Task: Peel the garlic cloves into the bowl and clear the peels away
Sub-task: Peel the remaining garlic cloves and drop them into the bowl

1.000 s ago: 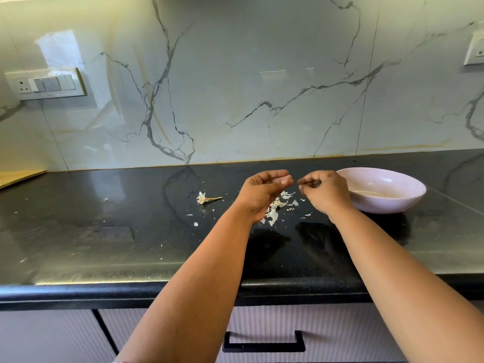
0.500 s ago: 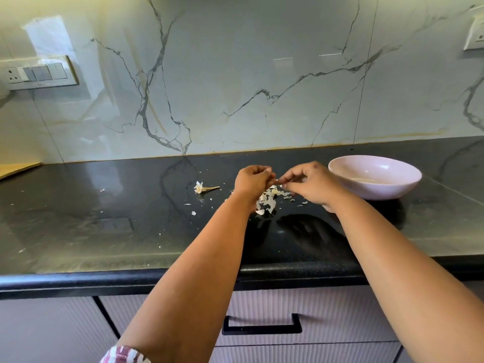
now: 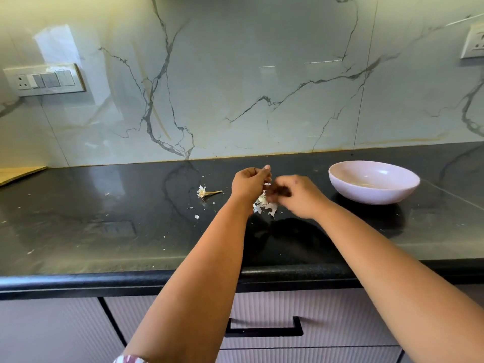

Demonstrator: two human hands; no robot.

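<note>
My left hand (image 3: 248, 183) hovers just above the black counter with its fingers curled round a small garlic clove that is mostly hidden. My right hand (image 3: 297, 195), blurred by motion, meets it from the right, and its curled fingertips pinch at a bit of peel between the two hands. A small heap of white garlic peels (image 3: 264, 204) lies on the counter under and between the hands. The pale pink bowl (image 3: 392, 195) stands to the right of my right hand, apart from it.
A dry garlic stem with root end (image 3: 207, 192) lies left of my left hand, with tiny peel flakes (image 3: 196, 216) scattered around. A marble backsplash rises behind, and a wooden board (image 3: 21, 172) sits at the far left. The counter's front edge (image 3: 104, 282) runs above drawers.
The hands were apart, came together over the peel heap, and now work at the same spot. My right hand has dropped slightly and blurs with motion. The bowl has not moved.
</note>
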